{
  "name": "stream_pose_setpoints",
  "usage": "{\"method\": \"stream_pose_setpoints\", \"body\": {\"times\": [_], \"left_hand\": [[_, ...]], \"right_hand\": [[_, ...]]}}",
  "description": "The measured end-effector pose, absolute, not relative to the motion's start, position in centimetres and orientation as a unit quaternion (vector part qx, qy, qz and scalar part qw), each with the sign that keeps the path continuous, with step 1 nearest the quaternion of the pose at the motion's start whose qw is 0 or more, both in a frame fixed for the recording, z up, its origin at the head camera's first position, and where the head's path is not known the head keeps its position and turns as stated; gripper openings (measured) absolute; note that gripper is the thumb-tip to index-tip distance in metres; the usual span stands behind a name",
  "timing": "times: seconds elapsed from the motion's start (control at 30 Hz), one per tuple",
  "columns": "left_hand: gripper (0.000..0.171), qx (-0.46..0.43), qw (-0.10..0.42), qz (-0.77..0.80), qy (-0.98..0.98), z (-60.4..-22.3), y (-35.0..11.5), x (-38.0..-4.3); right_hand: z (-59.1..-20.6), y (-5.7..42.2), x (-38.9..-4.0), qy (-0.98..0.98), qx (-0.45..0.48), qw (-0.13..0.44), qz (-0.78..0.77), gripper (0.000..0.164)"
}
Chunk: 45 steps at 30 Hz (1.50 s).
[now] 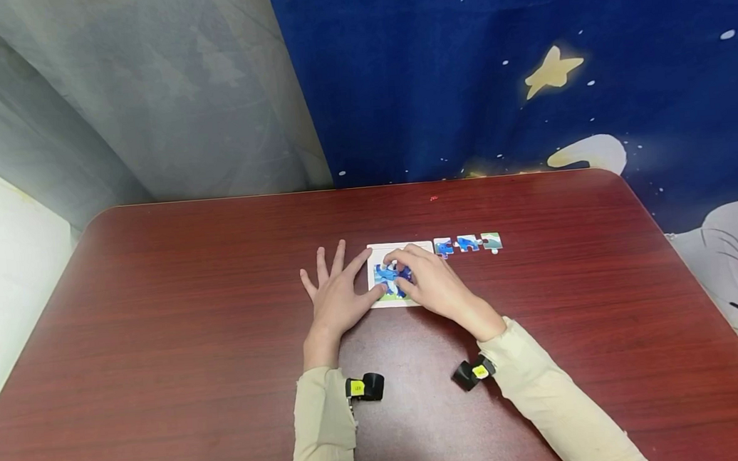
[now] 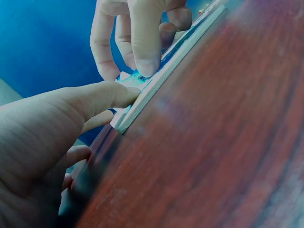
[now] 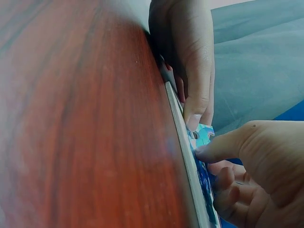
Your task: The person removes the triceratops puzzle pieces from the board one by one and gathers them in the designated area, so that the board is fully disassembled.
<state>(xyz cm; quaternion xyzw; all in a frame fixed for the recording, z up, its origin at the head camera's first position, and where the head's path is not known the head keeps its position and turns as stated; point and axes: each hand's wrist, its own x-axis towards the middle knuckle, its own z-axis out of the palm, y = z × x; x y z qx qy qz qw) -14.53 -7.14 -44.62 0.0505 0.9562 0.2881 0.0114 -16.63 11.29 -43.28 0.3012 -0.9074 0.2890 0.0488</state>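
A white-framed jigsaw puzzle [image 1: 390,304] with a blue picture and green at its lower edge lies on the table under both hands. My left hand [image 1: 338,303] has its fingers spread flat at the frame's left side, its thumb pressing on the puzzle's lower left part. Above the puzzle, my right hand [image 1: 433,277] pinches a light-blue puzzle piece [image 3: 205,135] between thumb and fingers. That piece stands tilted up from the board near the left thumb, as the right wrist view shows. The right hand covers much of the puzzle's right side.
Right of the frame, three loose puzzle pieces [image 1: 468,243] lie in a row. A tiny red bit [image 1: 434,198] is near the far edge of the brown table [image 1: 205,270]. Behind hang a grey curtain [image 1: 205,92] and a blue one [image 1: 429,76] with stars.
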Motion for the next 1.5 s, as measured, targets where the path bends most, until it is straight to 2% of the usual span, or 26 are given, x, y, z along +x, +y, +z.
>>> {"method": "stream_pose_setpoints", "body": {"times": [0.23, 0.6, 1.5], "left_hand": [[0.067, 0.052, 0.008, 0.286, 0.957, -44.56, -7.12, -14.62], [0.067, 0.051, 0.01, 0.292, 0.955, -44.59, -7.25, -14.63], [0.067, 0.052, 0.01, 0.286, 0.957, -44.67, -7.18, -14.6]], "right_hand": [[-43.31, 11.26, -16.72, -0.899, 0.308, 0.072, 0.302, 0.026], [-43.24, 11.27, -16.83, -0.905, 0.303, 0.054, 0.293, 0.024], [-43.51, 11.19, -16.99, -0.902, 0.308, 0.062, 0.296, 0.022]]}}
